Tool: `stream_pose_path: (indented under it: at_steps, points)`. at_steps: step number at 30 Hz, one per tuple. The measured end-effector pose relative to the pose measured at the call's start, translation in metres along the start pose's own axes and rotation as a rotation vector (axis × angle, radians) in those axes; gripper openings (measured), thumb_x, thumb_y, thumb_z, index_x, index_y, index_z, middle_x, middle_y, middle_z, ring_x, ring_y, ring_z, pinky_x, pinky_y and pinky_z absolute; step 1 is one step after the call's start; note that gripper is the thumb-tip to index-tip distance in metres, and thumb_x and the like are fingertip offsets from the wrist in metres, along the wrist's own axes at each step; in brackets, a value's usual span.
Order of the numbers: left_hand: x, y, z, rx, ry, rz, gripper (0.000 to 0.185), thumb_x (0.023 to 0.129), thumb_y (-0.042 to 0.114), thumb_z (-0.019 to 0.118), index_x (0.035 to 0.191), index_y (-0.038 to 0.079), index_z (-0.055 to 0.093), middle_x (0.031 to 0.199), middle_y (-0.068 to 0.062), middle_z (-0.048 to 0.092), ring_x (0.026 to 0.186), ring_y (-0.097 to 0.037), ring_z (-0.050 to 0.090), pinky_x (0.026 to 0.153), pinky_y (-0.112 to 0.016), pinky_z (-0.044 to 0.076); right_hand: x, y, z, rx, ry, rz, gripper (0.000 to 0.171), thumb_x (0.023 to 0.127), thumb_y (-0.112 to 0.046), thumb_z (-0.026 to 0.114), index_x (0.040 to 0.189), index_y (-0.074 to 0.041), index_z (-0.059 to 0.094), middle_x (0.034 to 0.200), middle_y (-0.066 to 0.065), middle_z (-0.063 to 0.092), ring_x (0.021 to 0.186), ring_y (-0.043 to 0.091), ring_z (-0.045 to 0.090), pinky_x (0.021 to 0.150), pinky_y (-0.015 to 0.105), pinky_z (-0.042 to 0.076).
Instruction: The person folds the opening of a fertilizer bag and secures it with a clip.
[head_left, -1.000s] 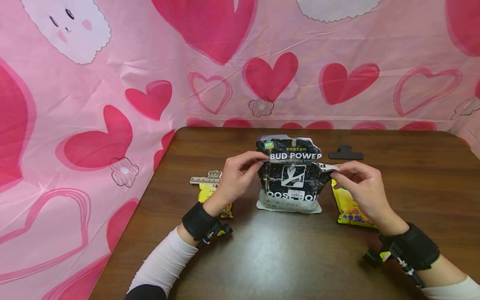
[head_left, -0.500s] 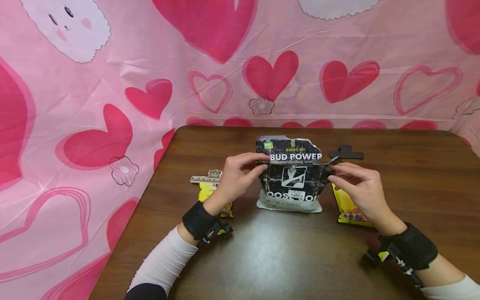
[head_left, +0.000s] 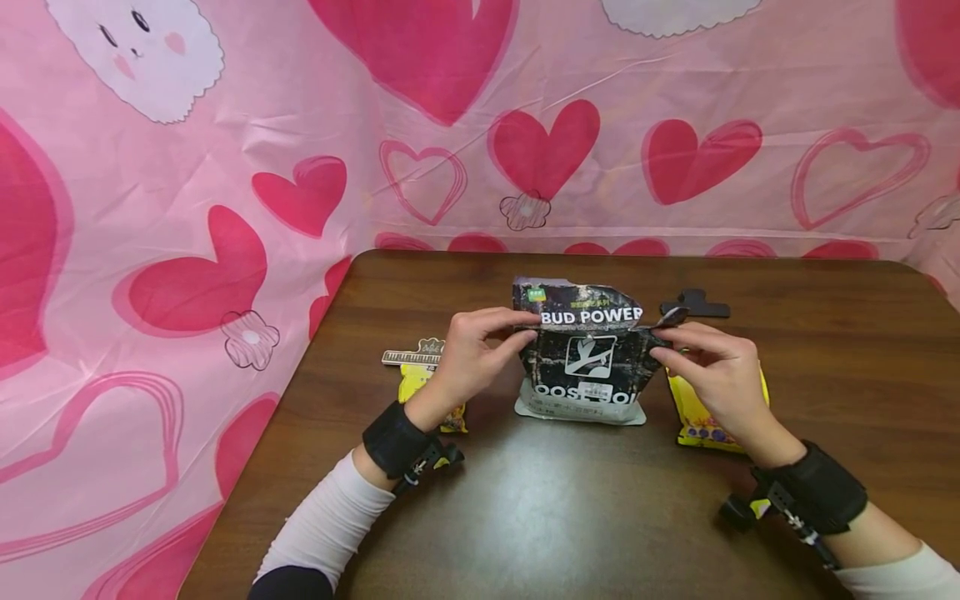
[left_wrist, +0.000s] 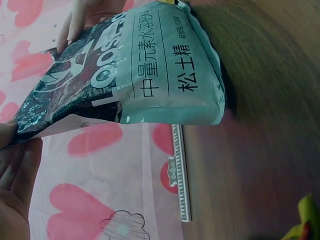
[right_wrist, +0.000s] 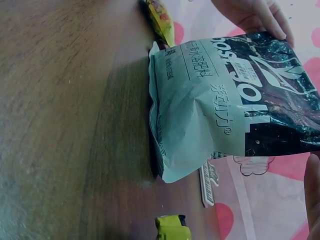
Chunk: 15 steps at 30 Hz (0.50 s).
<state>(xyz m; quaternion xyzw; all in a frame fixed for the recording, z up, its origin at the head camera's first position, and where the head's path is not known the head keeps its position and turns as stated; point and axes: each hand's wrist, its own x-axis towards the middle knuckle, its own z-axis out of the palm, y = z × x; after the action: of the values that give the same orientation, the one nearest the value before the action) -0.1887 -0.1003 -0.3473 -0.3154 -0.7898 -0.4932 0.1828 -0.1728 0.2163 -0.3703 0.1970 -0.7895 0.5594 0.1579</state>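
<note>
Hands are seen at either upper corner of a black and pale-green glossy plastic pouch printed "BUD POWER" (head_left: pixel 581 354), which stands upright on the dark brown wooden table (head_left: pixel 525 517), near its middle. Compared with a second ago, the pouch top has been folded a little lower and the small white flap at the right corner has been tucked from a flat outward stretch into a raised crease; from this it is judged that the top is being rolled down, and that the fold is not yet finished. The left hand (head_left: pixel 472 354) pinches the pouch's left upper edge between thumb and curled fingers (head_left: pixel 501 318). The right hand (head_left: pixel 716 371) pinches the folded right corner in the same narrow grip. A flat black plastic clip (head_left: pixel 695 305) lies just behind the right hand, untouched. A cream ruler-like clip (head_left: pixel 411 357) and a small yellow snack packet (head_left: pixel 420 392) lie by the left wrist, and another yellow packet (head_left: pixel 693 417) lies partly under the right hand
</note>
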Motion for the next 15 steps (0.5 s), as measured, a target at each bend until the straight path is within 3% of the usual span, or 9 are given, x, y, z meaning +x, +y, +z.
stream_pose_path:
  at_steps: [6, 11, 15]
  points:
    - [0.0021, 0.0, -0.0015, 0.08, 0.006, 0.076, 0.015, 0.089, 0.01, 0.073, 0.103, 0.006, 0.077, 0.094, -0.007, 0.077, 0.084, -0.013, 0.073, 0.068, -0.021, 0.056, 0.0025, 0.0011, -0.001, -0.047, -0.032, -0.023, 0.035, 0.081, 0.012, 0.072, 0.115, 0.003, 0.072, 0.085, -0.01, 0.065, 0.061, 0.013, 0.059, 0.056, 0.014, 0.049]
    - [0.002, 0.001, -0.0027, 0.116, 0.009, 0.1, 0.013, 0.089, 0.011, 0.073, 0.101, 0.007, 0.078, 0.089, -0.005, 0.077, 0.079, -0.011, 0.071, 0.068, -0.023, 0.054, 0.0041, -0.0005, -0.0026, -0.076, -0.078, -0.011, 0.036, 0.083, 0.01, 0.071, 0.118, -0.001, 0.071, 0.09, -0.011, 0.068, 0.063, 0.007, 0.062, 0.058, 0.016, 0.051]
    - [0.0021, 0.001, -0.003, 0.139, 0.015, 0.112, 0.012, 0.088, 0.011, 0.074, 0.099, 0.008, 0.079, 0.086, -0.004, 0.076, 0.077, -0.01, 0.069, 0.069, -0.025, 0.054, 0.0047, -0.0009, -0.0027, -0.112, -0.09, -0.039, 0.035, 0.085, 0.006, 0.072, 0.118, -0.004, 0.072, 0.09, -0.004, 0.068, 0.064, 0.005, 0.062, 0.058, 0.014, 0.05]
